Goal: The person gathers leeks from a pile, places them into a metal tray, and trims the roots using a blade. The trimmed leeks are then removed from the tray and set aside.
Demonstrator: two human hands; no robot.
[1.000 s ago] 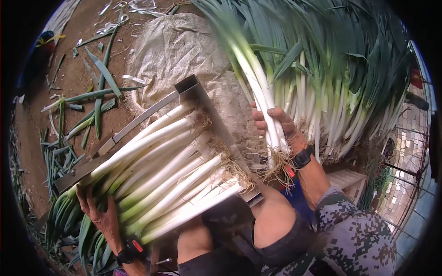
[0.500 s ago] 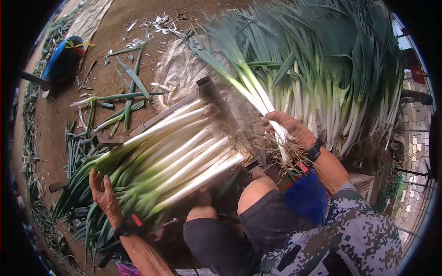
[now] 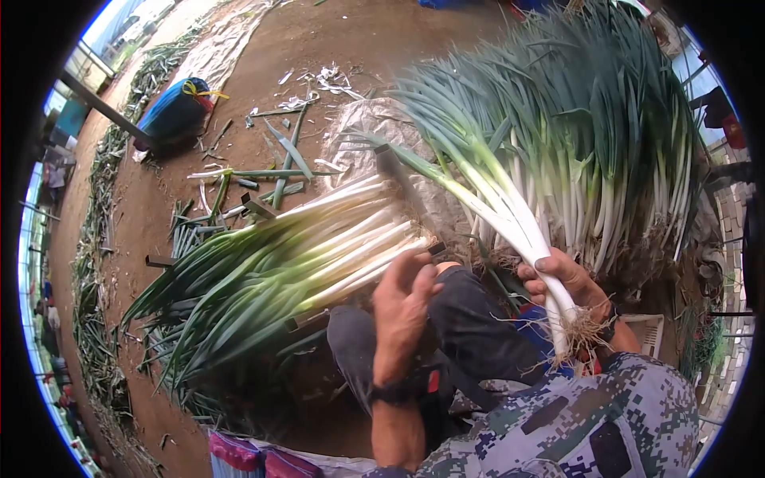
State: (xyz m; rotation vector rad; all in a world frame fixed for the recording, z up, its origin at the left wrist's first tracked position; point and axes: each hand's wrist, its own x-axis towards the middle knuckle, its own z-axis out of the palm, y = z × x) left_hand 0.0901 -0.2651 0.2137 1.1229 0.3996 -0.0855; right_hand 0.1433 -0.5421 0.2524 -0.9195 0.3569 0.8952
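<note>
My right hand [image 3: 572,280] is wrapped round a small bunch of long green onions [image 3: 504,209], gripping the white stalks just above the roots. The shaggy roots [image 3: 582,334] hang below that hand, and the green leaves slant up to the far left. My left hand [image 3: 405,299] is raised over my lap, empty, its fingers bent and apart. Close to it, a layer of green onions [image 3: 319,259] lies in a metal rack [image 3: 396,166], white root ends to the right, leaves to the left.
A large heap of green onions [image 3: 606,135] with roots on stands at the right. A pale woven sheet [image 3: 362,127] lies behind the rack. Leaf scraps [image 3: 291,155] litter the dirt floor, and a blue bundle [image 3: 171,111] sits at the far left beyond a metal bar.
My left hand has left the leaves in the rack and come right, over my lap. My right hand has brought its bunch nearer my body. The view has shifted too.
</note>
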